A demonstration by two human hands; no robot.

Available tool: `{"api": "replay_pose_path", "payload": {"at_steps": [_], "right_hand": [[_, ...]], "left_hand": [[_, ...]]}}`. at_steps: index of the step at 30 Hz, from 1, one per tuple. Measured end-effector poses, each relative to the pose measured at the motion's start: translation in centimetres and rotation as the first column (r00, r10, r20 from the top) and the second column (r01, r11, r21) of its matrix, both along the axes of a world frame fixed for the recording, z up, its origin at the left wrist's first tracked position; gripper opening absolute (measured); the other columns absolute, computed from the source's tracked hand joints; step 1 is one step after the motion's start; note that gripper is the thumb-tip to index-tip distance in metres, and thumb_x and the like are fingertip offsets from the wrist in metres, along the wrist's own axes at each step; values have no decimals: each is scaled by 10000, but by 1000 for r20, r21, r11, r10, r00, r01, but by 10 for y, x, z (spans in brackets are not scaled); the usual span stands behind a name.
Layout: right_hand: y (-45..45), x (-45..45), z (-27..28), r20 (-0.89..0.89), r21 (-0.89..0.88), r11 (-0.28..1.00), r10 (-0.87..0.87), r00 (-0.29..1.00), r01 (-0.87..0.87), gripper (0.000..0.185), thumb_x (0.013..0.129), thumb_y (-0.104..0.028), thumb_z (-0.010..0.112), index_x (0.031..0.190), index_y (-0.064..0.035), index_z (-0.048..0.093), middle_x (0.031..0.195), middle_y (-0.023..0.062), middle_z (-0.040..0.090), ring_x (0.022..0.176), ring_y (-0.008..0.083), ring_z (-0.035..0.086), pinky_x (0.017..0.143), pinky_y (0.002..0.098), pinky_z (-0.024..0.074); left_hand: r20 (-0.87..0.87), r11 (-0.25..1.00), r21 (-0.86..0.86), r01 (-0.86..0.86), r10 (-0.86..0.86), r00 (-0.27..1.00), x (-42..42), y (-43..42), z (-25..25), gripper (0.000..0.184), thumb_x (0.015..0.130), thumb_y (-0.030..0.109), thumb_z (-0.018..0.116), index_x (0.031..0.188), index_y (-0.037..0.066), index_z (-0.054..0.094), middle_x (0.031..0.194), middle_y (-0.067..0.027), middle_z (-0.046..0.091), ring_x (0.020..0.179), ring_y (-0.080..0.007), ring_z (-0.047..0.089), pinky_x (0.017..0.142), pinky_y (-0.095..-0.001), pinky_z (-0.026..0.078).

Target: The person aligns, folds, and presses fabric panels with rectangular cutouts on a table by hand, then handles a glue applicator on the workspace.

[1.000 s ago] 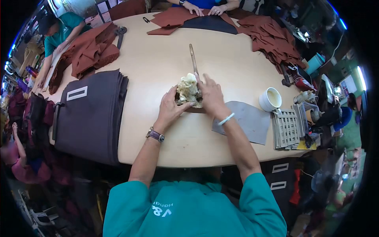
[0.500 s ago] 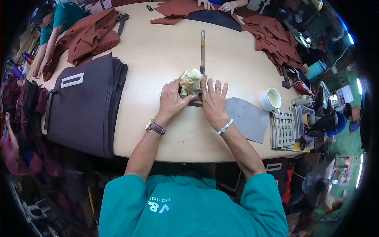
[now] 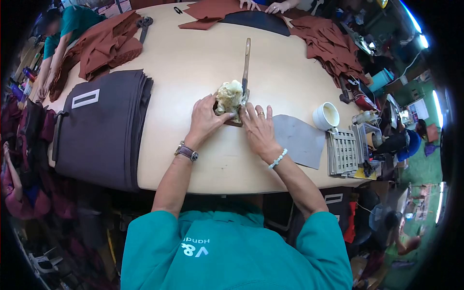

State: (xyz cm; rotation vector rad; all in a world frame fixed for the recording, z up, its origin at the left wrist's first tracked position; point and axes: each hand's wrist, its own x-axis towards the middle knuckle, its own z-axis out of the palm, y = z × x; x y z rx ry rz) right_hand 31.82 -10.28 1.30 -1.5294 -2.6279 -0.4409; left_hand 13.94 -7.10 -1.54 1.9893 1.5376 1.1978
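A lumpy, cream-coloured crusted mass (image 3: 229,98) stands on the table on a small brown base, between my hands. My left hand (image 3: 205,118) curves around its left side, with the thumb across the front. My right hand (image 3: 260,129) rests against its right side, fingers stretched out and slightly apart. A long stick-like tool (image 3: 247,60) with a wooden handle leans upright against the mass, its dark lower part beside my right fingertips. To the right of my right hand lies a flat grey piece with a rounded top (image 3: 299,142). What the crust covers is hidden.
Left of my arms lies a thick stack of dark sheets (image 3: 104,140) with a white rectangular frame (image 3: 86,98) on top. A white mug (image 3: 318,118) and slotted grey panels (image 3: 344,150) stand right. Reddish-brown pieces (image 3: 111,46) and co-workers' hands (image 3: 278,7) are farther back.
My right hand has slid down and slightly back from the tool, uncovering its lower end by the mass. The tool leans a little more. The whole view has shifted slightly.
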Motion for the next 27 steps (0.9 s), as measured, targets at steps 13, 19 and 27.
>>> {"api": "replay_pose_path", "payload": {"at_steps": [13,19,27], "right_hand": [[-11,2,60,-394,-81,955,233,889,-286,497,718,-24,522,1200,-144,539,1133,116,443,988,245,506,902,484,345],[7,-20,41,-177,-49,995,75,981,-85,723,764,-71,523,1420,-212,254,857,101,559,751,254,576,701,381,400],[1,-24,-10,-117,40,997,-67,991,72,821,787,-84,533,1458,-240,86,872,142,537,775,272,573,653,387,418]], "left_hand": [[72,971,-209,112,-99,992,-10,2,6,596,626,347,762,1107,45,581,1057,-184,601,1099,-340,501,956,-409,363],[58,999,-9,49,-49,997,-4,0,2,486,610,256,776,989,13,591,881,-145,593,854,-316,553,774,-391,422],[14,1000,11,9,-9,1000,-3,-6,8,469,606,247,775,977,21,598,825,-113,581,815,-293,557,746,-385,437]]}}
